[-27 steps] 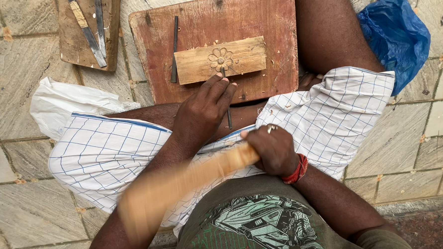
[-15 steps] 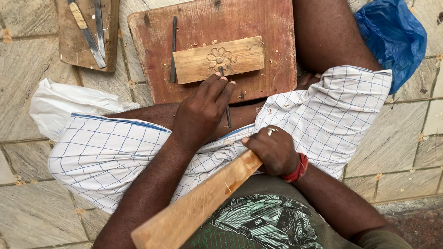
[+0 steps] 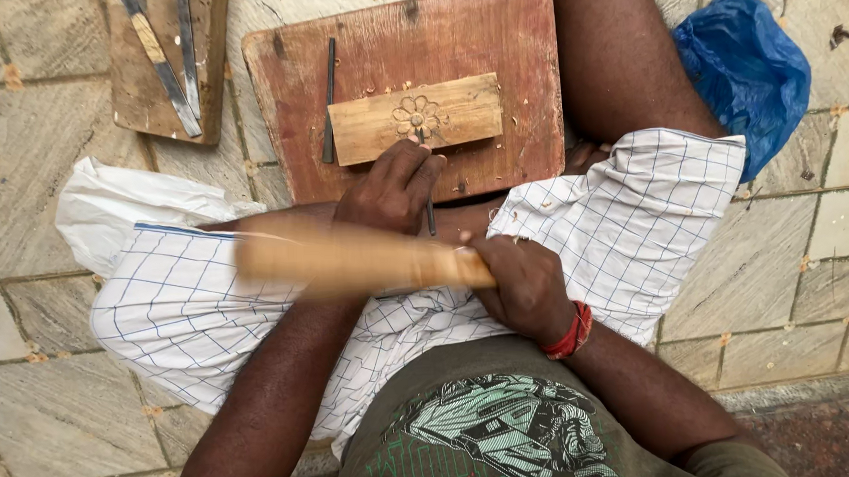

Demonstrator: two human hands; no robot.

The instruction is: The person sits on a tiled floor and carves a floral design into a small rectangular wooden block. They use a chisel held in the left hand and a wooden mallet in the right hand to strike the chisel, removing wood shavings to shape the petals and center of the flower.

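Motion-blurred wooden mallet (image 3: 349, 261) (chisel (image 3: 430, 205) half-hidden)

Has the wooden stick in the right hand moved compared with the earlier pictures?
Yes. The wooden stick has swung up from beside the shirt to lie level across the lap, nearer the red board.

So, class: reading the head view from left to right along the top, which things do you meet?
Small board with metal tools → thin dark chisel → carved wood block → blue plastic bag.
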